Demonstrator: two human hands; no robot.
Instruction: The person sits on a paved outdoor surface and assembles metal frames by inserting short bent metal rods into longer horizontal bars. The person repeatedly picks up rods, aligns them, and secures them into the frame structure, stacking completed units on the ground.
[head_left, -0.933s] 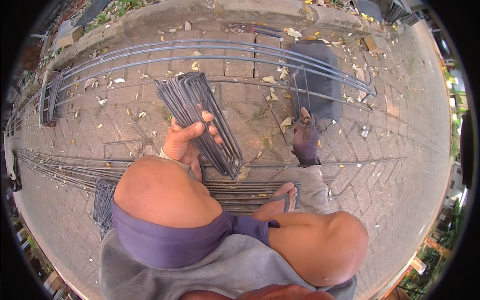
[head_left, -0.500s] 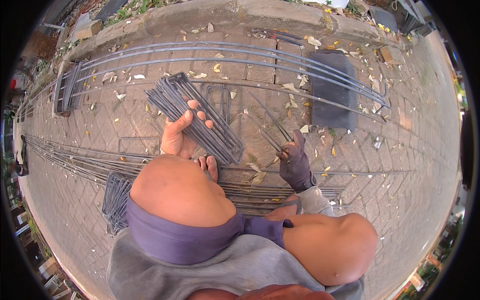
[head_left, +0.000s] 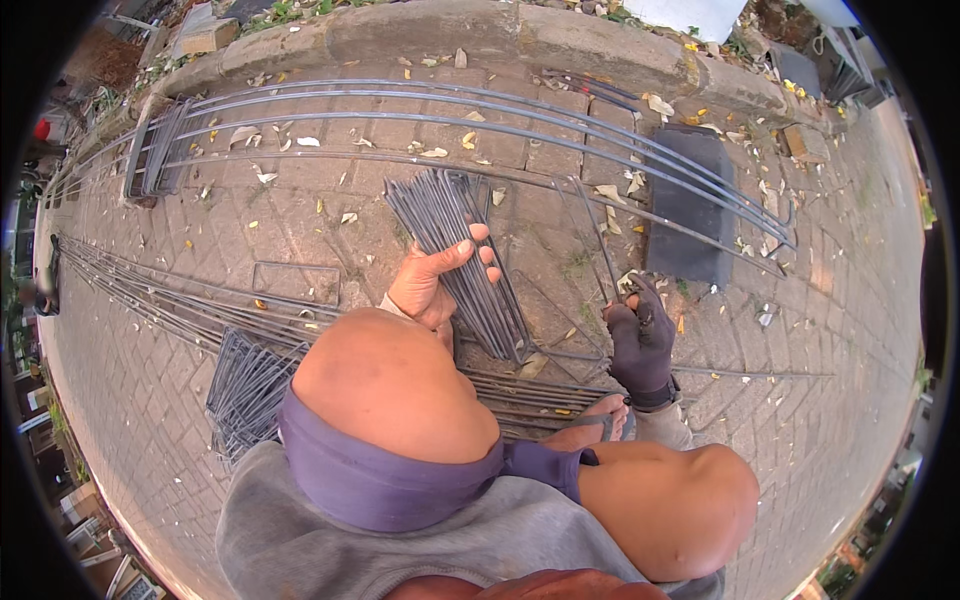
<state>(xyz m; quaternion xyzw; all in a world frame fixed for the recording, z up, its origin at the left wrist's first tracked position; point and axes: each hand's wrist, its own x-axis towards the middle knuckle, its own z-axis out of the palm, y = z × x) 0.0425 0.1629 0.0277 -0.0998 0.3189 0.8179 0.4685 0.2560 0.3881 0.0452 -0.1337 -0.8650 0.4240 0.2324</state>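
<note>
My bare left hand (head_left: pixel 428 283) grips a thick bundle of rebar stirrups (head_left: pixel 492 312), thin grey steel rods bent into narrow rectangles. Its thumb lies across the top and the fingertips show between the rods. To the right, my right hand (head_left: pixel 640 345), in a dark glove, is closed on a single stirrup (head_left: pixel 594 235) that points up and away, apart from the bundle. More thin rods lie on the ground between the two hands, partly hidden by the bundle.
Long steel bars (head_left: pixel 400 92) run across the paving, with stirrups (head_left: pixel 165 150) around their left end. A dark flat slab (head_left: pixel 690 240) lies under their right end. Piled stirrups (head_left: pixel 250 390) and long rods (head_left: pixel 520 391) lie near my legs. Beyond runs a concrete kerb (head_left: pixel 420 38).
The bundle in my left hand has turned more upright. My right hand has tilted its stirrup more steeply, its fingers pointing away. The whole view has shifted slightly.
</note>
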